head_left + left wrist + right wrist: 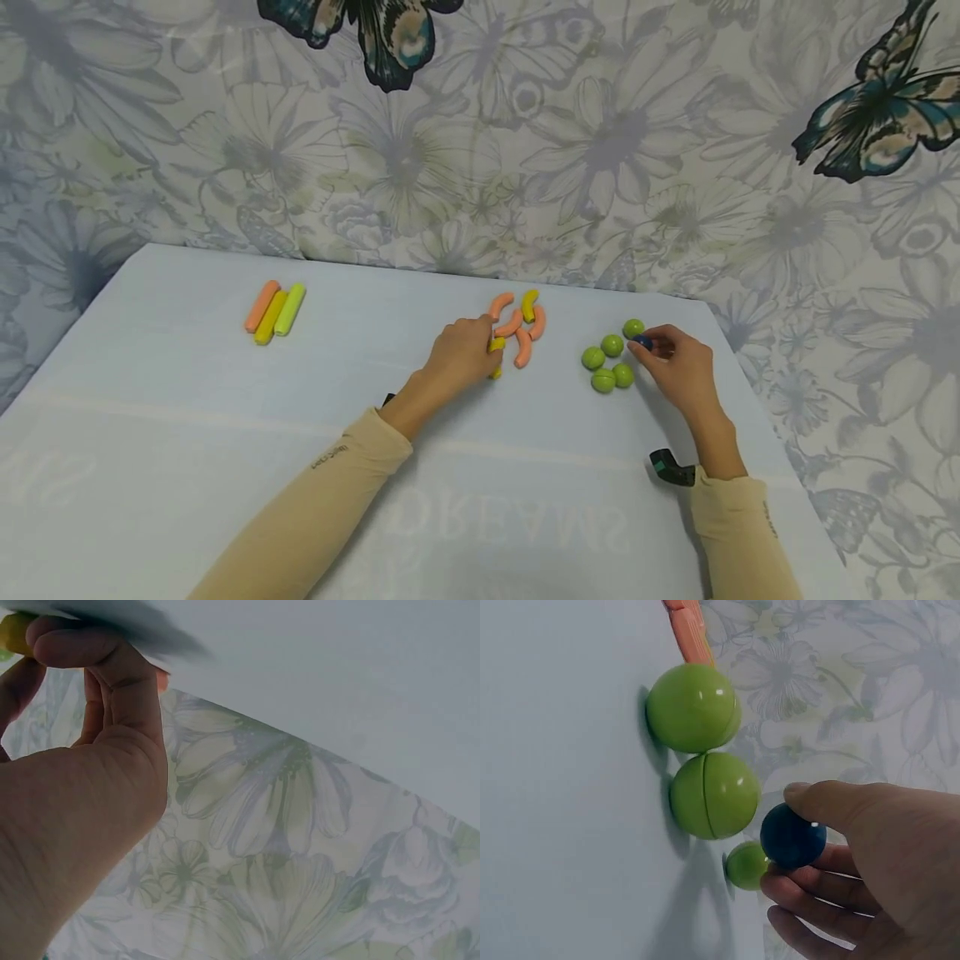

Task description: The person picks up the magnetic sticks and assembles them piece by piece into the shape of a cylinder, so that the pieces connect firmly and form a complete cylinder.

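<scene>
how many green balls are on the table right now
5 green balls, clustered beside the right hand: one at the back, two in the middle row, two in front. The hand's blue ball could hide another.

The left hand (71, 787) curls its fingertips (75, 646) round what may be a yellow piece (13, 634).

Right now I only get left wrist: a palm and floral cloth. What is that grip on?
Observer: The left grip pinches a yellow piece beside a cluster of curved orange pieces on the table.
Operator: Other side?
Observer: The right grip holds a blue ball between thumb and fingers.
Operator: Near anything?
Observer: Right next to five green balls, grouped on the table.
</scene>
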The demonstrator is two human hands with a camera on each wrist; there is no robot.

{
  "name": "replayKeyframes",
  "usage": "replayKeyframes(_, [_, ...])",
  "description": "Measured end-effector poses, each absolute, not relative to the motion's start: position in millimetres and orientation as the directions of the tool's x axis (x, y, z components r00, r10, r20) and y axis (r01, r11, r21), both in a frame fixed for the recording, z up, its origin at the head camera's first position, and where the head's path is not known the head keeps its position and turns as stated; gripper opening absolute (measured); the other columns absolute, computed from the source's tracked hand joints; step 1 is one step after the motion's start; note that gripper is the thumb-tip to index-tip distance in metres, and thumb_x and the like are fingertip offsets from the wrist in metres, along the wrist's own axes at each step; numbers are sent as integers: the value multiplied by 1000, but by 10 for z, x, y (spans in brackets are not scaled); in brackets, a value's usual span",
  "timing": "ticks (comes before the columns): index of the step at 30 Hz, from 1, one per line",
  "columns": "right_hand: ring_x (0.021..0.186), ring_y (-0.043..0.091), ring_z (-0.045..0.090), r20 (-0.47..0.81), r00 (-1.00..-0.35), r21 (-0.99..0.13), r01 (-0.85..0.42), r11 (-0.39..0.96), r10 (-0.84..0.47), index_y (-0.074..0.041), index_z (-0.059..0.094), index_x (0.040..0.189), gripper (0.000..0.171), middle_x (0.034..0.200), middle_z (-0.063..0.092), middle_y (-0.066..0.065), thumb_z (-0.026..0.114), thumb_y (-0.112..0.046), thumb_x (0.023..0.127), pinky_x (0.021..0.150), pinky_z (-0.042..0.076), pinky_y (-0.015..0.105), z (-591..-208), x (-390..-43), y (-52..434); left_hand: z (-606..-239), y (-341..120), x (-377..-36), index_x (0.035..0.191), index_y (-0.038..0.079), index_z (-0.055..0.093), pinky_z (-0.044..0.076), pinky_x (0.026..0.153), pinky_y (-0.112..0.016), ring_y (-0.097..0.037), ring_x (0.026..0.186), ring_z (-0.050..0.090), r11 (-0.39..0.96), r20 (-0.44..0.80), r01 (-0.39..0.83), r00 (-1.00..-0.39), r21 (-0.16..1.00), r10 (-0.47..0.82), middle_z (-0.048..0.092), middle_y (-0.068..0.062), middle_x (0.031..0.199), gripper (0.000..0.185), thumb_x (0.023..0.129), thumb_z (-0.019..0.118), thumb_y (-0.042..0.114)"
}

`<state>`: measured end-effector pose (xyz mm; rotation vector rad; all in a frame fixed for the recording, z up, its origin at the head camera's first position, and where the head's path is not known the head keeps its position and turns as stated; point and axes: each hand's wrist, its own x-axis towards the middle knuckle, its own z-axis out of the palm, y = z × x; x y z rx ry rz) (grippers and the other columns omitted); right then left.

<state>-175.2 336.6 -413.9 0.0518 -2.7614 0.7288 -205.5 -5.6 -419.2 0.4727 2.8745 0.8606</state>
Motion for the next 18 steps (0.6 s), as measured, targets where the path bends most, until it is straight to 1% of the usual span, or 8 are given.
replayKeyframes(4, [96, 37, 73, 324, -946, -504, -150, 851, 26, 2, 71, 116, 33, 101, 75, 21, 78, -25, 98, 88, 60, 53, -4115, -1746, 3284, -4161, -150, -2092, 92, 6, 63, 43, 55, -28, -20, 64, 58, 767, -55, 239, -940, 596, 336, 63, -5, 78, 14, 93, 74, 14])
replayKeyframes(8, [97, 38, 73, 343, -939, -514, -194, 836, -7, 2, 71, 117, 31, 101, 75, 20, 78, -21, 97, 89, 60, 54, -4078, -1737, 3171, -4130, -275, -2165, 86, 8, 61, 44, 57, -29, -21, 67, 59, 778, -106, 221, -933, 588, 345, 64, -5, 79, 18, 90, 76, 17])
replayKeyframes(13, [101, 36, 73, 319, -944, -523, -247, 816, -82, -1, 71, 117, 31, 102, 75, 17, 80, -21, 96, 91, 60, 52, -4045, -1753, 2972, -4088, -477, -2254, 86, 9, 63, 46, 58, -30, -21, 67, 60, 798, -168, 187, -926, 572, 337, 65, -5, 79, 18, 91, 76, 20])
replayKeyframes(18, [102, 36, 73, 279, -951, -533, -269, 802, -134, -2, 71, 120, 33, 109, 75, 17, 81, -21, 95, 91, 60, 52, -4016, -1792, 2734, -4061, -659, -2339, 88, 7, 65, 45, 61, -30, -21, 68, 58, 782, -178, 170, -924, 599, 337, 65, -6, 79, 13, 92, 74, 17])
